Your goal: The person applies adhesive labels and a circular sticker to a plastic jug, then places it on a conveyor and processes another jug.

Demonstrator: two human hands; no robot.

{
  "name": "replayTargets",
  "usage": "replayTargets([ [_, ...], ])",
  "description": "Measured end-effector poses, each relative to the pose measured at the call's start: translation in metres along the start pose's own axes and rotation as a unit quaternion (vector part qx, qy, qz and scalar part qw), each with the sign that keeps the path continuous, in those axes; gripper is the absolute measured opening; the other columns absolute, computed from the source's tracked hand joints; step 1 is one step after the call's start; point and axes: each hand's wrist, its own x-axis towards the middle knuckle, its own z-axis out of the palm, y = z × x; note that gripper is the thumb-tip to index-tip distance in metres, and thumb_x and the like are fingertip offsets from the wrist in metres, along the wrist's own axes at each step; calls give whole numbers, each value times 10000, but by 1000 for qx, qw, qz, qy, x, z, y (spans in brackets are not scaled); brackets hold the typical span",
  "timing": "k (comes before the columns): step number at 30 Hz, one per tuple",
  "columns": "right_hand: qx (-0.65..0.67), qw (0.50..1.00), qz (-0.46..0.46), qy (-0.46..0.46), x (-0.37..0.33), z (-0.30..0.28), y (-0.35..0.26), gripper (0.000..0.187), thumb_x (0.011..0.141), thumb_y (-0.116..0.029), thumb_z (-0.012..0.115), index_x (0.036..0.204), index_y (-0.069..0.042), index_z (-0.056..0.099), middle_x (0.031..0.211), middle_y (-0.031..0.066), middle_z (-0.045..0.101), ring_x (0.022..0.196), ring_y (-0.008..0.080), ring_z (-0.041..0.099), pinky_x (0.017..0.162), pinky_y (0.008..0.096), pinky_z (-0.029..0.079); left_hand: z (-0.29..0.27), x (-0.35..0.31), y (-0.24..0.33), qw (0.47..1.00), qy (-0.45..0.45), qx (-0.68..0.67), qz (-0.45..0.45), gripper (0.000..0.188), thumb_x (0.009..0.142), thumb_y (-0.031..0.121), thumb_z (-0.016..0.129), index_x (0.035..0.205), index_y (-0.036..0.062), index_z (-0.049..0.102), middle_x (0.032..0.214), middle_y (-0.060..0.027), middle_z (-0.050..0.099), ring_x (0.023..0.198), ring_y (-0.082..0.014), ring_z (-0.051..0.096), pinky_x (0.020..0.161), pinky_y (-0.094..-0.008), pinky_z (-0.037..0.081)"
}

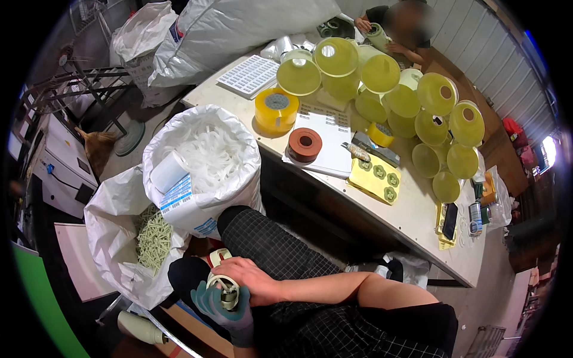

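In my lap, my left hand, in a grey-teal glove, is wrapped round a pale cream, round plastic part. Its open end faces up and shows a darker inside. My bare right hand is closed over the part's far side, and its fingertips are partly hidden. Just beyond the fingers a cream and red ring shows; I cannot tell whether it belongs to the same part. Left of my knee, a white sack holds pale green plastic sticks.
Another sack holds clear plastic strips. On the table stand several yellow-green cups, yellow tape, a brown roll and a phone. Across it a person holds a pale green cylinder. A similar cylinder lies lower left.
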Motion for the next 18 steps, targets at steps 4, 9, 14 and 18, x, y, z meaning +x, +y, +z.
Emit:
replayTargets([
  [4,-3,1000,13,15,2,1,3,934,702,-192,885,1532,-104,465,1478,136,540,1416,370,440,1178,485,333,1,-3,9,999,-17,35,-28,661,822,416,877,1311,68,599,1354,-192,599,1285,-475,544,1097,-647,433],
  [9,-19,1000,3,24,0,8,4,929,706,-183,874,1533,-99,460,1475,139,540,1403,373,445,1174,480,333,-18,9,10,993,-85,71,52,500,913,376,794,1243,41,625,1336,-178,613,1232,-462,584,1024,-609,485],
  [14,-38,999,7,36,-2,12,-5,861,746,-153,842,1519,-89,469,1491,122,541,1395,374,447,1160,476,351,-32,18,16,979,-177,95,39,391,942,308,720,1218,46,631,1253,-190,649,1184,-414,632,1002,-586,519],
  [18,-56,997,25,44,-4,16,3,749,822,-166,780,1509,-88,489,1504,126,532,1412,375,432,1163,471,352,-26,20,23,977,-177,106,47,380,961,317,680,1223,48,625,1215,-182,657,1161,-405,636,1016,-594,509],
])
